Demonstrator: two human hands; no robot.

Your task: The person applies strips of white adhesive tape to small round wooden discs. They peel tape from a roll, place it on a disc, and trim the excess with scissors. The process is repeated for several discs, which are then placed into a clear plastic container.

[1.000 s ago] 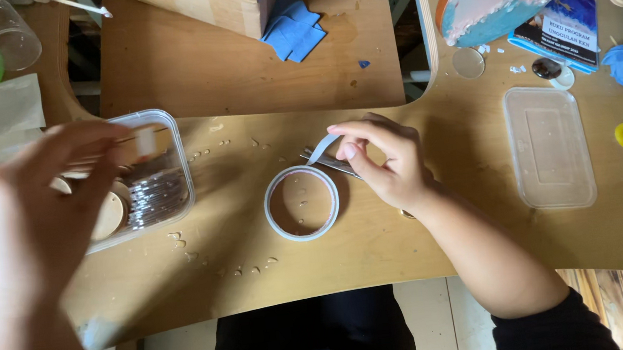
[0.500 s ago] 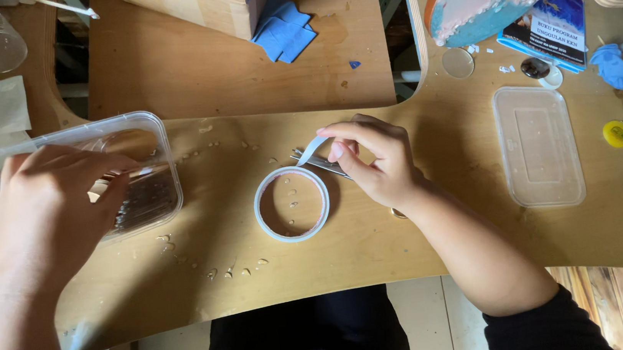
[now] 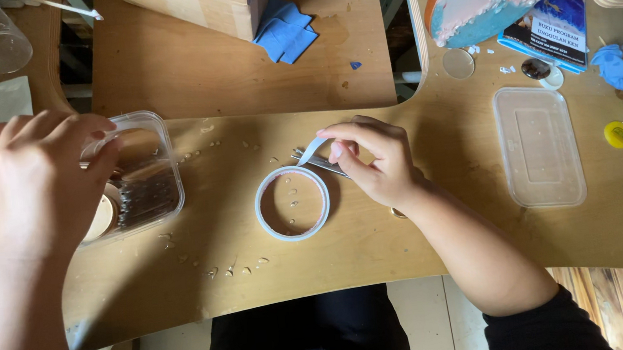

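Wooden table: carrying the whole scene, scattered with small pale chips.
Left hand: hovering over the clear plastic tub, fingers spread loose and dipping in; whether it is gripping anything, I cannot tell.
Right hand: pinching a thin white strip and slim metal tweezers, fingertips clenched on them.
White ring: lying flat, just beside the right hand.
Far right: a clear lid is lying flat.
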